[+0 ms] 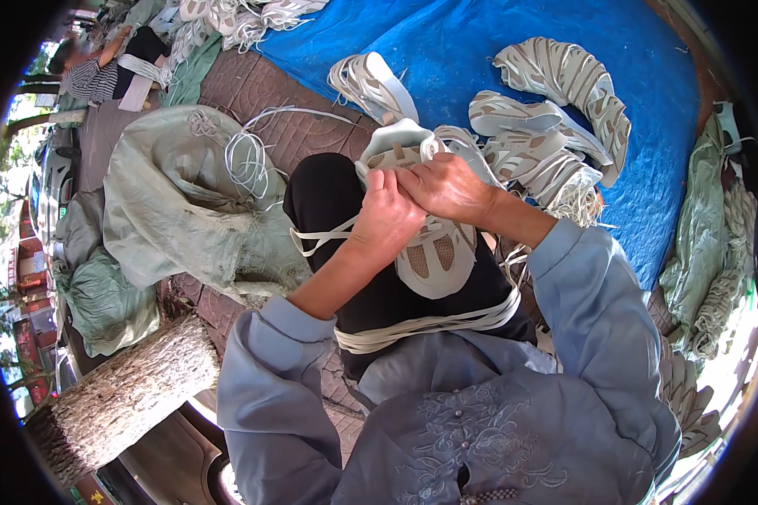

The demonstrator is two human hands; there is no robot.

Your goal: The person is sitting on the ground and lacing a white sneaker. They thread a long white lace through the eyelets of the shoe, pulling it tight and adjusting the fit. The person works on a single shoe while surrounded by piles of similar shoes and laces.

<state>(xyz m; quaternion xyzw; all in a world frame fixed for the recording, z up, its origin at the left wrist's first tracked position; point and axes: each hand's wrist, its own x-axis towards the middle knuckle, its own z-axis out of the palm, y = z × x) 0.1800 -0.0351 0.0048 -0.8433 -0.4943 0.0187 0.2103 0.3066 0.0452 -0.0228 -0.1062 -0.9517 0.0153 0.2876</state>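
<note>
A white and beige sneaker point(435, 268) rests on my lap over black cloth, its toe pointing toward me. My left hand point(386, 212) is closed over the lacing area, and a pale flat shoelace point(318, 239) loops out to its left. Pressed against it, my right hand point(449, 187) is closed at the shoe's upper part. What lies between the right fingertips is hidden. Across my lap, nearer to me, stretches a bundle of cream laces point(429, 326).
Several similar sneakers point(577, 76) lie in rows on a blue tarp point(648, 227) ahead and right. A pale woven sack point(156, 202) with a tangle of white cord point(248, 164) sits left. A log point(135, 396) lies lower left. Another person point(93, 80) sits far left.
</note>
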